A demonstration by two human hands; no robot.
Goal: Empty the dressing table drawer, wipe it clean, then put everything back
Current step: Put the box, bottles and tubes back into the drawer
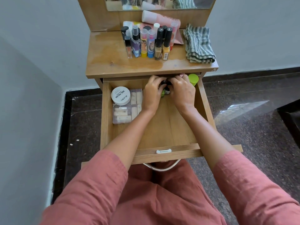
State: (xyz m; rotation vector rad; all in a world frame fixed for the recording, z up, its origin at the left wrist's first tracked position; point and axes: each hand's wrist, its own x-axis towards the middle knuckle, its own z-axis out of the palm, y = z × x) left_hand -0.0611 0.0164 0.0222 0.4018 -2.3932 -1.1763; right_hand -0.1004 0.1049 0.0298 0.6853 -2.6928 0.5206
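Observation:
The wooden drawer [168,130] is pulled out toward me. At its back, my left hand [152,93] and my right hand [181,91] are cupped together around a cluster of small bottles [166,90] with black caps and green bodies. A green-lidded container [193,79] lies in the back right corner beside my right hand. On the drawer's left sit a white nail polish remover jar [121,95] and a clear plastic pouch of small tubes [126,111].
On the dressing table top [105,62] stand several cosmetic bottles and lipsticks [151,43], with a pink tube [159,19] behind them. A folded striped cloth [198,44] lies at the right. A mirror is behind. Dark stone floor surrounds the table.

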